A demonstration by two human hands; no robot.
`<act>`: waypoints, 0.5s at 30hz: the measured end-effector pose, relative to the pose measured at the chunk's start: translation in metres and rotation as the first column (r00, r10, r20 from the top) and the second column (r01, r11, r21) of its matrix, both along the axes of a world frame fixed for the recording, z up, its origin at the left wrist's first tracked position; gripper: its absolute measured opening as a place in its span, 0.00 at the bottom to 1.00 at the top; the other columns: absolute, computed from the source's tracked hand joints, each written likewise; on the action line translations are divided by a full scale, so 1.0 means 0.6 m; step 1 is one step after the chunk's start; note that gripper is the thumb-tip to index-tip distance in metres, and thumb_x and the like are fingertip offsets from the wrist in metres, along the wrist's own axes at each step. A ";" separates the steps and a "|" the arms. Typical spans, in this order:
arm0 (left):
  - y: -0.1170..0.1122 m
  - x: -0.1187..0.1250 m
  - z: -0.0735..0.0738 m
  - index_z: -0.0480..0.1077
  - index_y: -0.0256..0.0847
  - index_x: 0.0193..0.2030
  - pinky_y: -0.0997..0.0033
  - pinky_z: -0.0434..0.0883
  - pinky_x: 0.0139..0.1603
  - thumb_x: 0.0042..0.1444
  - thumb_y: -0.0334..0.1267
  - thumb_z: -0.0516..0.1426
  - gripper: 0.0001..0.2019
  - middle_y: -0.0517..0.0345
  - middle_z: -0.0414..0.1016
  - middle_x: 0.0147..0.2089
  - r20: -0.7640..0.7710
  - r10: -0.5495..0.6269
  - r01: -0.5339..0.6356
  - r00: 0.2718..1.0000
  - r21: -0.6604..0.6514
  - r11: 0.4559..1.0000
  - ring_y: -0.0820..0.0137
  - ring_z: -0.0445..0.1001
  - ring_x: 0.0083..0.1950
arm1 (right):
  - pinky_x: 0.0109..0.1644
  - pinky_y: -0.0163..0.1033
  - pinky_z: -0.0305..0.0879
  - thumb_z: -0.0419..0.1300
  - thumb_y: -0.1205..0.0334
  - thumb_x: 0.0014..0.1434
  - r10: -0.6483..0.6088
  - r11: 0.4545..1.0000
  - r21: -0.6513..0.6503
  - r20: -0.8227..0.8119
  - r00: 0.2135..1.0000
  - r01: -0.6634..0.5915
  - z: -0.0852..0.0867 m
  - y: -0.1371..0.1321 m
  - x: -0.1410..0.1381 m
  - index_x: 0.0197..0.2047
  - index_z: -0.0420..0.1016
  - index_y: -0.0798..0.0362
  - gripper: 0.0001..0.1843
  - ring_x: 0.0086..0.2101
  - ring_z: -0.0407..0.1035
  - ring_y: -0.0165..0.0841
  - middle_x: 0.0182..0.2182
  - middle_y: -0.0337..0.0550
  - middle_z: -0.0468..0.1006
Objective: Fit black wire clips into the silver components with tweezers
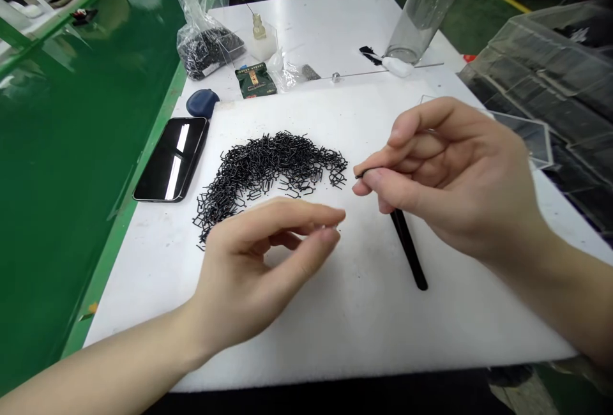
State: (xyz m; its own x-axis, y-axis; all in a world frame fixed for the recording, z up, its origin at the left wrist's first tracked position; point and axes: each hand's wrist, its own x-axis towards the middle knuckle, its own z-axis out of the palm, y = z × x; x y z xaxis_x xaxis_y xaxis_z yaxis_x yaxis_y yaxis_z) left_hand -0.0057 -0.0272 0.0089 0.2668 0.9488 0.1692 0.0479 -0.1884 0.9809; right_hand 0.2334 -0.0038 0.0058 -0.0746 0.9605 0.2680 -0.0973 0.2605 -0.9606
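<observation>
My right hand [445,172] pinches a small black piece [366,173] between thumb and forefinger, held above the white board [306,319]. My left hand [258,262] is at the lower middle, its thumb and forefinger tips nearly together. A tiny pale speck shows between those tips, too small to name. Behind the left hand spreads a curved pile of small black forked pieces [272,159]. Black tweezers [409,252] point down from beneath the right hand. Their upper end is hidden, so I cannot tell whether the hand touches them.
A phone [171,158] and a dark blue case [202,103] lie at the left. Further back are a bag of black pieces [204,45], a green packet [256,80], a small bottle [259,27] and a clear tube [421,13]. Clear boxes [550,76] stand at the right.
</observation>
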 end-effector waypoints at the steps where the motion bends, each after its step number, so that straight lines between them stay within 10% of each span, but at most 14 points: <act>1: -0.004 -0.001 0.001 0.93 0.52 0.44 0.75 0.83 0.29 0.66 0.30 0.76 0.08 0.61 0.95 0.39 -0.074 -0.004 0.009 0.997 0.069 0.998 0.69 0.89 0.32 | 0.47 0.37 0.91 0.81 0.76 0.62 -0.012 1.000 -0.013 0.000 1.000 0.012 0.000 0.001 0.001 0.44 0.84 0.39 0.21 0.39 0.93 0.35 0.37 0.30 0.95; 15: -0.010 -0.009 -0.027 0.89 0.50 0.41 0.72 0.83 0.35 0.69 0.30 0.73 0.08 0.59 0.97 0.50 -0.420 -0.052 0.171 0.906 0.250 0.953 0.75 0.77 0.23 | 0.36 0.42 0.84 0.81 0.74 0.58 -0.046 0.999 0.007 0.095 0.994 0.046 0.004 0.001 -0.009 0.44 0.82 0.40 0.21 0.34 0.91 0.38 0.34 0.32 0.94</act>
State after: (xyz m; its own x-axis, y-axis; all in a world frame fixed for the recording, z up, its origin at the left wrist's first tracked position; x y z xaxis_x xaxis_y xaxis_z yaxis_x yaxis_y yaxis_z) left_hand -0.0109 -0.0329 -0.0073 0.4696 0.8397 0.2729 0.3909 -0.4748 0.7885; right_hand 0.2281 -0.0031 0.0080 -0.0554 0.9623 0.2661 0.0063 0.2669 -0.9637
